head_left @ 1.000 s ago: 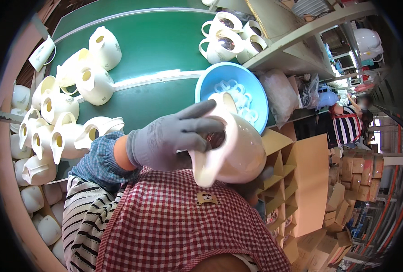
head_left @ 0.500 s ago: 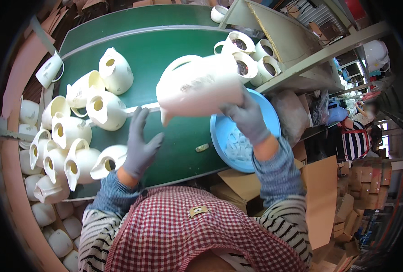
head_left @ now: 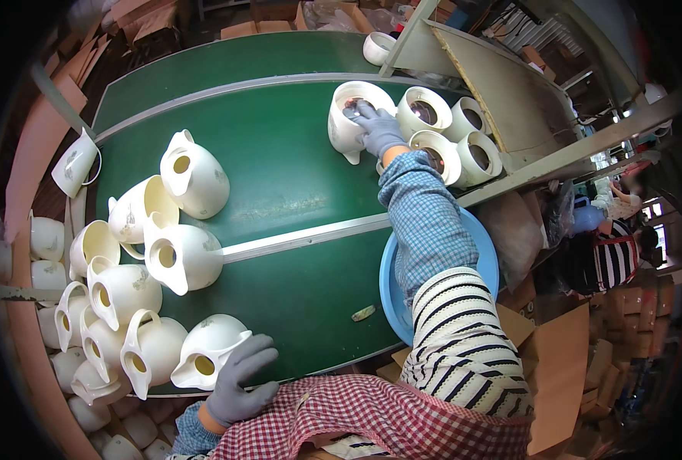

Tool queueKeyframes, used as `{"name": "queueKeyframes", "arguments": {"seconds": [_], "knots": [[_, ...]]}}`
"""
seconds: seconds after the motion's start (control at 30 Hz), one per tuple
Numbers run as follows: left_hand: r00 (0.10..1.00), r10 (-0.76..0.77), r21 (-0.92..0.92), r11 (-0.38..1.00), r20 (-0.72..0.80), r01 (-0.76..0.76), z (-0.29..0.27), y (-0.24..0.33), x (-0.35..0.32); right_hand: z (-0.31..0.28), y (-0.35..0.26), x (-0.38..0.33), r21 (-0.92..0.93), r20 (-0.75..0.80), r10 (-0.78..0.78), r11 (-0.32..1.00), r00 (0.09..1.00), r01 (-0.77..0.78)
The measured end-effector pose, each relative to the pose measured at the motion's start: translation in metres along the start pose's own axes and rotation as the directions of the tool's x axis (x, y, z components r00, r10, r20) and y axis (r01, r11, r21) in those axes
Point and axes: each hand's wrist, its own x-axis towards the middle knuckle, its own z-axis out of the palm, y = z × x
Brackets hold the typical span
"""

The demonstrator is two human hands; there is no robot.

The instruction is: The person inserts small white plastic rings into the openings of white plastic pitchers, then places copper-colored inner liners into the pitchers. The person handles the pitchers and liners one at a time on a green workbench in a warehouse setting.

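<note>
A white jug body [head_left: 345,138] stands upside down on the green bench, its wide opening up and its spout low at the front. Over that opening reaches my gloved right hand [head_left: 378,126], fingers stretched across the rim and partly inside. Beside it several similar jug bodies [head_left: 425,111] stand with dark, shiny interiors facing up. My gloved left hand [head_left: 243,379] is at the bench's near edge, fingers apart and holding nothing. Closest to it lies a white jug shell [head_left: 212,349] with an oval opening; whether the fingertips touch it I cannot tell.
Several white jug shells [head_left: 130,287] crowd the left of the green bench [head_left: 295,307]. A metal strip [head_left: 306,239] crosses the bench. A blue basin [head_left: 479,230] sits under my right arm, near an open cardboard box [head_left: 556,368]. At right, another person [head_left: 613,257] wears stripes.
My right hand has carried the white jug away from me and stood it upside down beside the others. My left hand has drawn back toward the near edge.
</note>
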Motion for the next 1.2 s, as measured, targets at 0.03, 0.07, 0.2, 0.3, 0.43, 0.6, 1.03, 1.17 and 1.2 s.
{"name": "queueKeyframes", "arguments": {"seconds": [0.03, 0.07, 0.2, 0.3, 0.43, 0.6, 1.03, 1.17, 1.2], "knots": [[1.000, -0.012, -0.013, 1.000, 0.017, 0.012, 0.001, 0.000, -0.003, -0.001, 0.001, 0.000, 0.015, 0.009, -0.004, 1.000, 1.000, 0.004], [1.000, -0.019, -0.020, 1.000, 0.005, 0.019, 0.002, -0.001, -0.003, -0.003, 0.002, 0.001, -0.053, 0.000, 0.009, 0.999, 1.000, -0.009], [1.000, 0.017, -0.015, 1.000, 0.004, -0.017, 0.007, 0.000, 0.008, -0.010, 0.003, -0.001, -0.039, 0.005, 0.082, 0.996, 0.997, -0.082], [0.992, 0.053, 0.028, 0.998, 0.114, -0.057, -0.004, 0.016, 0.025, -0.016, 0.036, -0.045, 0.379, -0.386, 0.005, 0.913, 0.922, 0.153], [0.946, 0.240, 0.081, 0.961, 0.217, -0.263, -0.014, 0.062, 0.071, -0.090, 0.051, -0.192, 0.839, -0.216, 0.134, 0.533, 0.967, 0.113], [0.732, 0.289, 0.035, 0.919, 0.617, -0.392, 0.107, 0.085, 0.196, -0.133, 0.072, -0.405, 0.957, 0.034, 0.520, 0.230, 0.854, -0.178], [0.879, -0.055, 0.850, 0.290, 0.474, -0.441, 0.326, -0.110, 0.382, -0.161, -0.032, -0.850, 0.889, 0.060, 0.987, -0.120, -0.147, -0.441], [0.862, 0.141, 0.664, 0.582, 0.487, -0.470, 0.315, -0.094, 0.385, -0.145, -0.060, -0.895, 0.415, 0.296, 0.953, -0.196, -0.072, -0.888], [0.848, 0.138, 0.623, 0.620, 0.511, -0.476, 0.316, -0.082, 0.378, -0.146, -0.061, -0.891, 0.322, 0.397, 0.918, -0.125, 0.014, -0.938]]}}
